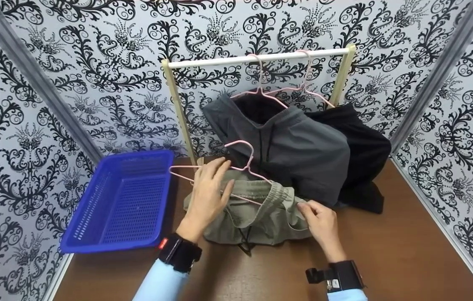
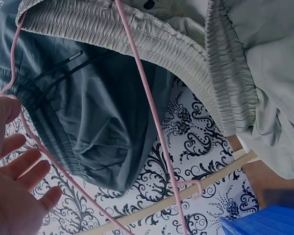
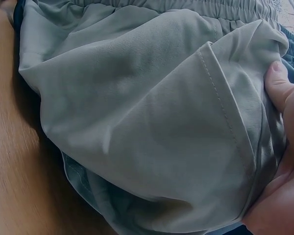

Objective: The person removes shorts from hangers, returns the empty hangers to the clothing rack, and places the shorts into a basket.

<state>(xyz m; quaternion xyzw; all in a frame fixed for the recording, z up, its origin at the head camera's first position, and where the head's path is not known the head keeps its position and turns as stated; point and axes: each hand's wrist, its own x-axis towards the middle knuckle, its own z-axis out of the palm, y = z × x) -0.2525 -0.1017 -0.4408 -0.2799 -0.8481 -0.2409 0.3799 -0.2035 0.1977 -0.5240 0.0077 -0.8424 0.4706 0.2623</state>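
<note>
Light olive drawstring shorts (image 1: 261, 233) with a gathered elastic waistband sit low over the tabletop. A pink wire hanger (image 1: 252, 154) runs into the waistband at its right end, while its left end sticks out past the cloth. My right hand (image 1: 322, 221) pinches the right side of the shorts, thumb on the outer cloth, as the right wrist view shows with the hand (image 3: 284, 142) at the edge. Over the hanger's left arm is my left hand (image 1: 209, 194), fingers extended and spread. Its thumb lies close by the hanger neck in the left wrist view.
Behind, a rack with a white rail (image 1: 219, 61) carries dark grey drawstring shorts (image 1: 303, 146) and a black garment (image 1: 370, 146) on pink hangers. A blue plastic basket (image 1: 113, 246) stands at the left on the brown table (image 1: 407, 251). Patterned walls enclose the space.
</note>
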